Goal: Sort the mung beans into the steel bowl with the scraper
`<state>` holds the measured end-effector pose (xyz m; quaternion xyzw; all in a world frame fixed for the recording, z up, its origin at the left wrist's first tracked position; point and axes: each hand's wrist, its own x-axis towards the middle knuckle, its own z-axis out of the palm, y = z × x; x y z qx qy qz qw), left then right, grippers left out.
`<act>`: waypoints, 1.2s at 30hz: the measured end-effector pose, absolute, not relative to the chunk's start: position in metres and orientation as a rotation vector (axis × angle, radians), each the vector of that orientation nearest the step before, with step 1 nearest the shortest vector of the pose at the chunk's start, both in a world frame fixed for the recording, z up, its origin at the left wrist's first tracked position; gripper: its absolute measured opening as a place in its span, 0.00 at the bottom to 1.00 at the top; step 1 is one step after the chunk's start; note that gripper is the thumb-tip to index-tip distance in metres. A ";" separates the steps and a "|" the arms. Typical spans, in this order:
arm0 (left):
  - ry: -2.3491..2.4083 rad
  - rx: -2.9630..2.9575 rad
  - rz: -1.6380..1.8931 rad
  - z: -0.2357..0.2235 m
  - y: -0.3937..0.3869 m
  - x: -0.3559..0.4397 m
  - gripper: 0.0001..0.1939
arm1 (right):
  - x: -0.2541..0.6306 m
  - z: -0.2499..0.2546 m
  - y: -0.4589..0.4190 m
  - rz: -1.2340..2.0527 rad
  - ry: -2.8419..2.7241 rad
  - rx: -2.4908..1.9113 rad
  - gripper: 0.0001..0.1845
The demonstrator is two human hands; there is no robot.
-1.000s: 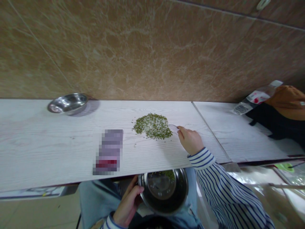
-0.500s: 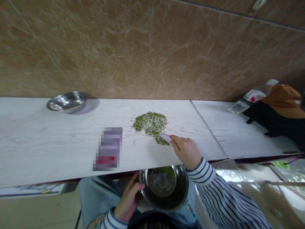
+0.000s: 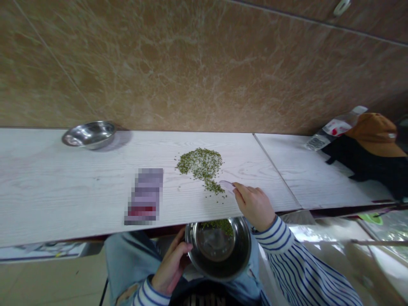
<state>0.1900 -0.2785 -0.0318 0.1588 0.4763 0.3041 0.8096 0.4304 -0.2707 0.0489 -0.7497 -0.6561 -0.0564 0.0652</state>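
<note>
Small green beans [image 3: 200, 163] lie in a loose patch on the white table, with a narrower tail [image 3: 213, 186] reaching toward me. At the right of this tail, my right hand [image 3: 255, 205] pinches a pale, spoon-shaped piece [image 3: 226, 185] whose rounded end is close to the beans. Below the table edge, my left hand [image 3: 174, 265] grips the left rim of a steel bowl [image 3: 219, 272] over my lap. Green beans [image 3: 223, 225] gather at the far side inside that bowl. The fingers under the bowl are partly hidden.
A shallow steel bowl [image 3: 90, 136] stands at the back left by the wall. A pixelated phone-shaped object [image 3: 145, 195] lies left of the beans. To the right are a plastic bottle [image 3: 334, 128], a brown cap [image 3: 376, 134] and a dark bag [image 3: 353, 159].
My right hand has drawn slightly right and back with the pale piece, away from the tail. Several beans are now scattered nearer the table edge. The left hand still holds the bowl.
</note>
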 end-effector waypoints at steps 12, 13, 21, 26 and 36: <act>1.048 0.321 0.672 -0.043 -0.282 0.184 0.28 | 0.467 0.058 -0.218 -0.248 -1.866 -2.451 0.18; 1.051 0.320 0.679 -0.044 -0.282 0.184 0.28 | 0.467 0.057 -0.215 -0.258 -1.881 -2.450 0.18; 0.998 0.338 0.685 -0.032 -0.280 0.182 0.21 | 0.447 0.051 -0.238 -0.215 -1.999 -2.282 0.16; 0.984 0.325 0.682 -0.030 -0.282 0.185 0.21 | 0.439 0.051 -0.255 -0.164 -2.030 -2.201 0.15; 0.936 0.353 0.644 -0.040 -0.282 0.186 0.21 | 0.426 0.055 -0.279 -0.075 -2.073 -2.108 0.14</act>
